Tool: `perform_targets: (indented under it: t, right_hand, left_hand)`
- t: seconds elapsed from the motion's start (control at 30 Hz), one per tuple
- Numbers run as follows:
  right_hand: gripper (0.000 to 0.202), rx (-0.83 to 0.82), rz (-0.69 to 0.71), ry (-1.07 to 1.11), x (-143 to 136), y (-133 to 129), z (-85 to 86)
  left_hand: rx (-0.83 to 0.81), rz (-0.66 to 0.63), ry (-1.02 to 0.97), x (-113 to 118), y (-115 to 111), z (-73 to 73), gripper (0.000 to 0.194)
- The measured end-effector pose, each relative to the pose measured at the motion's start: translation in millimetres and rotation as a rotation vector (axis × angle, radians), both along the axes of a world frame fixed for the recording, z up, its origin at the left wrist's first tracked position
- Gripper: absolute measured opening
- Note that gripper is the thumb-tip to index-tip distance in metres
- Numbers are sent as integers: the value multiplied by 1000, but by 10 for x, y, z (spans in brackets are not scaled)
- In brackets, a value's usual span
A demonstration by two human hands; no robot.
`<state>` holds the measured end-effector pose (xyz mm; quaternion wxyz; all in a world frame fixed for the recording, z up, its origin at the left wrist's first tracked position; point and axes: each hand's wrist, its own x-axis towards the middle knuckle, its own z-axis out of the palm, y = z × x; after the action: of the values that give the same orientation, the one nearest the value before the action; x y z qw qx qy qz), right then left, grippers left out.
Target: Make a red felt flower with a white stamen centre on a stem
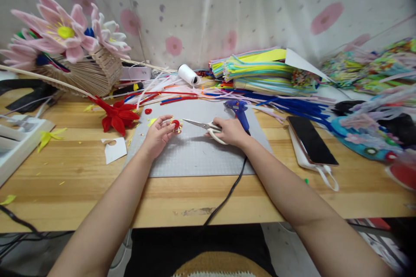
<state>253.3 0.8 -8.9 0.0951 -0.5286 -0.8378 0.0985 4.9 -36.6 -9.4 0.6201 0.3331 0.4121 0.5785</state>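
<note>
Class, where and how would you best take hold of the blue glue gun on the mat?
I'd grip the blue glue gun's handle, coming from the person's right: this narrower part slants toward the person from the broader body, while the right hand, holding scissors, crowds its near left side. Mind the black cord.

My left arm (113,199) and right arm (289,194) are bare down to my fingers (167,129). Below the counter's (172,207) front edge I wear black cloth (152,251); nearer me shows rounded, tan, coarse-looking fabric (221,263) with a pale, toothed edge.
</note>
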Motion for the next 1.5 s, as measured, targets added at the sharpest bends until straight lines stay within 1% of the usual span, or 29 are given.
perform_targets:
  t: [0.27, 0.43, 0.47, 0.53, 0.63, 0.73, 0.87, 0.97, 1.03, 1.1, 1.17, 1.23, 1.3, 1.4, 1.5]
  right_hand:
    - [50, 1, -4, -10, -26, -20, 14]
    - [49, 3, -137, -61, -44, -17, 23]
    - [48, 4, -143, -63, -44, -18, 27]
    - [41, 15, -109, -48, -41, -21, 36]
    - [32, 72, -55, 10, -38, -16, 28]
    - [30, 137, -64, 55, -44, 7, -11]
    - [27, 152, -78, 113, -39, 48, -69]
    - [25, 160, -71, 234, -43, 63, -85]
    - [24, 162, -80, 377, -82, 60, -84]
    - [23, 84, -91, 597, -161, 47, -87]
    - [27, -121, -45, 852, -265, 28, -100]
    - [37, -343, 45, 1044, -365, 8, -121]
    - [45, -466, 107, 1141, -433, -6, -143]
    - [51, -520, 137, 1194, -464, -15, -161]
    - [54, -548, 157, 1205, -451, -12, -163]
  left_hand:
    - [-78, 4, -107, -3, 1, 26, 35]
    - [-93, 58, -19, 19, 15, -10, 37]
    - [-83, 70, 4, 25, 16, -19, 38]
    - [-56, 85, 45, 37, 15, -33, 41]
    - [-24, 92, 80, 55, 8, -39, 47]
    - [-12, 97, 93, 74, 0, -29, 51]
    - [-3, 103, 131, 97, -10, -21, 53]
    - [16, 109, 184, 120, -11, -36, 53]
    - [31, 116, 215, 147, -7, -55, 54]
    - [52, 111, 241, 185, 2, -76, 57]
    - [83, 88, 271, 232, 10, -98, 63]
    - [121, 52, 311, 277, 15, -114, 71]
    - [165, 19, 364, 312, 15, -124, 77]
    - [234, -9, 426, 336, 6, -126, 79]
    - [247, -41, 417, 339, -3, -117, 80]
